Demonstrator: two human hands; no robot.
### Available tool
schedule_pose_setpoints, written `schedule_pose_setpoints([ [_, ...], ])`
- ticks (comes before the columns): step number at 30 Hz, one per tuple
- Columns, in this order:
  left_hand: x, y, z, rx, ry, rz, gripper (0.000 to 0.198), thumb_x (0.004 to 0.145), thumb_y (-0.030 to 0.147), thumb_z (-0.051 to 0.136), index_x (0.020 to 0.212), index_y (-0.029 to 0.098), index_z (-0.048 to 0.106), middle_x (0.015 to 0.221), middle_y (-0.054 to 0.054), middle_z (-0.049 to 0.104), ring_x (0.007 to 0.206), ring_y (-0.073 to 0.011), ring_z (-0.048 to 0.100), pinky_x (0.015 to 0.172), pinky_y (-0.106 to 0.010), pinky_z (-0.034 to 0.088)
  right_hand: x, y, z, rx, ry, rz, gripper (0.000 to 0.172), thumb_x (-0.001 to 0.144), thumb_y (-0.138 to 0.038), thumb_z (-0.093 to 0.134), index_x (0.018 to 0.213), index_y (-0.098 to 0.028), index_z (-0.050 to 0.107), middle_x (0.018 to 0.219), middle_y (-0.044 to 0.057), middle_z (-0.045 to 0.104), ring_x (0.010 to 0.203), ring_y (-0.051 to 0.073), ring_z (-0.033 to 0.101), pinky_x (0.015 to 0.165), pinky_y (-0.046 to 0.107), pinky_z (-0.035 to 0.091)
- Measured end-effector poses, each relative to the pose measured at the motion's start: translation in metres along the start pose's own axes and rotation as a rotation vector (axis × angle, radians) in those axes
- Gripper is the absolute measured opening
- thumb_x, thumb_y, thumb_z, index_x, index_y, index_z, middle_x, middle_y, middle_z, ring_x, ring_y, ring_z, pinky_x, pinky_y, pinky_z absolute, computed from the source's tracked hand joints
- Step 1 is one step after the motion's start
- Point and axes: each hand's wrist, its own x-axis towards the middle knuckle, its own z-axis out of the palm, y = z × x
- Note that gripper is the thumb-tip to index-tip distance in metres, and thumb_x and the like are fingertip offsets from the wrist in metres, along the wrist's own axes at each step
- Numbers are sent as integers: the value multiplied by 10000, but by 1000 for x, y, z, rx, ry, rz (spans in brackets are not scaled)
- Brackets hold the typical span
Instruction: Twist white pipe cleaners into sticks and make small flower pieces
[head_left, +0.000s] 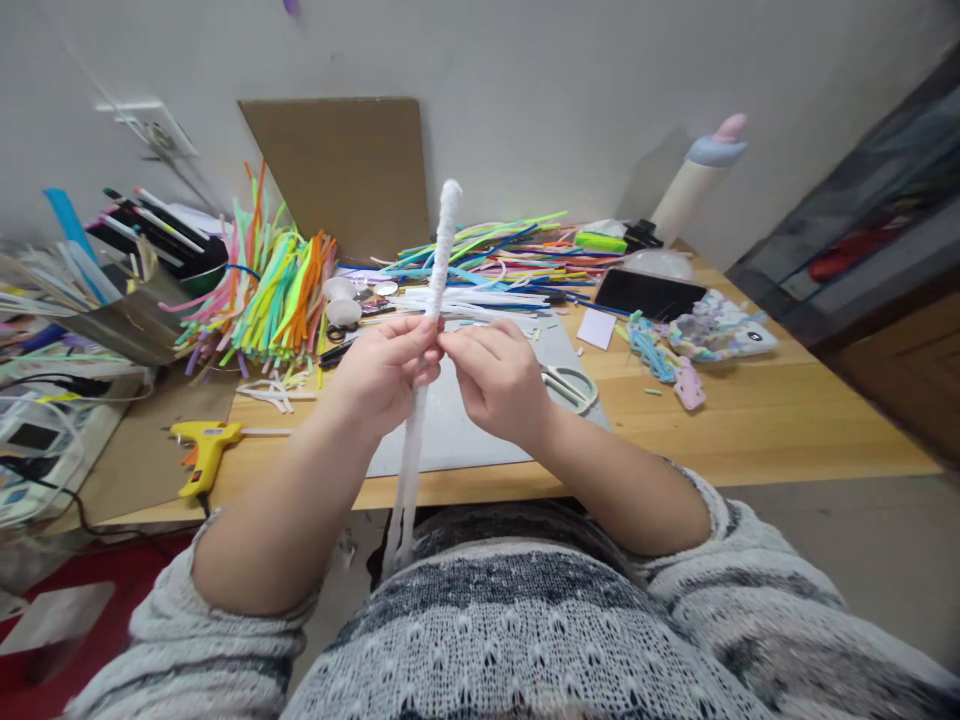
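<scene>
I've got one head view only: looks forward and down, close over the table (750, 420), far wall behind.

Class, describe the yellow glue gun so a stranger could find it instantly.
Start at the wooden table and go to its near left edge, left of the grey cutting mat. The yellow plastic glue gun lies there on brown cardboard, the only pistol-shaped tool.

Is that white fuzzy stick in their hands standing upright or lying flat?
Upright. The white pipe cleaner rises above both hands, left hand and right hand, gripping its middle; its lower end hangs below the table edge.
</scene>
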Motion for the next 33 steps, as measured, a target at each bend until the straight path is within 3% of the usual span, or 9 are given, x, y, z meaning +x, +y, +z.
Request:
schedule_pose_setpoints([
  [2, 3, -9, -8, 58, 18, -1, 174, 627, 187, 740, 643, 79, 604, 513, 10, 492, 432, -29, 401, 375, -126, 293, -3, 7, 1, 172, -55, 140, 195, 875, -172, 416, 968, -167, 588, 897, 65, 650, 828, 158, 588, 744, 316, 406],
  [5, 8, -28, -18, 174, 50, -32, 209, 618, 237, 736, 618, 94, 584, 502, 1, 523, 417, -45, 421, 384, -151, 311, -6, 23, 5, 595, -54, 550, 192, 877, -316, 445, 929, -169, 558, 723, 5, 592, 571, 96, 535, 537, 238, 413],
  [7, 12, -44, -24, 266, 87, -55, 235, 622, 270, 727, 599, 108, 558, 493, 2, 536, 401, -55, 435, 392, -172, 332, -8, 35, 11, 859, -125, 790, 269, 825, -418, 511, 882, -157, 547, 630, -27, 548, 458, 70, 472, 424, 206, 359],
  [10, 21, -68, -31, 388, 145, -132, 262, 625, 327, 720, 621, 121, 558, 477, 10, 542, 395, -78, 462, 403, -199, 363, -15, 53, 23, 1033, -261, 973, 346, 693, -452, 654, 787, -130, 570, 529, -39, 540, 425, 62, 459, 397, 189, 342],
  [13, 31, -85, -38, 460, 194, -183, 281, 602, 356, 736, 653, 114, 603, 543, -9, 586, 460, -94, 516, 429, -202, 379, -26, 68, 34, 1090, -287, 1120, 379, 614, -428, 724, 772, -109, 593, 509, -20, 584, 445, 63, 498, 430, 178, 374],
  [18, 41, -98, -50, 485, 195, -255, 307, 590, 388, 755, 643, 107, 641, 573, -37, 630, 475, -87, 523, 479, -206, 398, -41, 83, 46, 1191, -311, 1223, 360, 609, -399, 740, 771, -104, 611, 532, -14, 618, 470, 58, 532, 454, 164, 393],
  [24, 39, -108, -55, 262, 156, -370, 352, 554, 386, 785, 678, 87, 647, 581, -49, 641, 508, -102, 569, 529, -222, 472, -53, 87, 56, 1285, -351, 1279, 355, 613, -395, 749, 776, -113, 608, 543, -21, 624, 478, 60, 551, 475, 165, 426],
  [28, 34, -113, -55, 203, 157, -390, 373, 553, 397, 784, 696, 112, 590, 593, -21, 625, 457, -99, 563, 444, -215, 468, -56, 84, 58, 1292, -344, 1305, 367, 612, -389, 756, 794, -106, 611, 563, -8, 636, 491, 64, 566, 474, 157, 440],
  [33, 29, -114, -57, 432, 201, -265, 317, 656, 387, 710, 702, 145, 511, 422, 34, 539, 331, -85, 477, 346, -176, 365, -52, 86, 50, 1268, -157, 1370, 270, 721, -313, 687, 915, -145, 602, 718, 28, 694, 576, 90, 630, 538, 184, 502],
])
